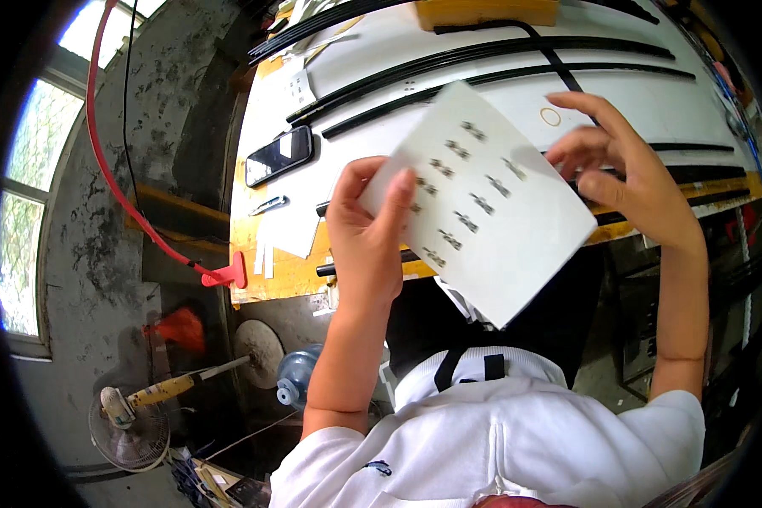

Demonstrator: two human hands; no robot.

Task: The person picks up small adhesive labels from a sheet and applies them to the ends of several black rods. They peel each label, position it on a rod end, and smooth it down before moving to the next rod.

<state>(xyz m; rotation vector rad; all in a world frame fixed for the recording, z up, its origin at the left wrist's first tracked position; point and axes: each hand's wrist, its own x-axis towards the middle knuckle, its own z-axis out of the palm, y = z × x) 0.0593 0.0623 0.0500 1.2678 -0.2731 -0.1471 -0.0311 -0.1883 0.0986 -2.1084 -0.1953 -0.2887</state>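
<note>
white shirt [559, 432] faces sheet [483, 220] above table [652, 110], fan [131, 436] left.

Appears as a white rectangular sheet [501, 222] — bearing two rows of small, blurred dark marks [483, 203]. Slants cornerwise — held in the left hand [368, 222].

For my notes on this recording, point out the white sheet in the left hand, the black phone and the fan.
White sheet [493, 222]: head view, middle of its marked face.
Black phone [279, 157]: head view, middle of its screen.
Fan [135, 436]: head view, on its round grille.
</note>
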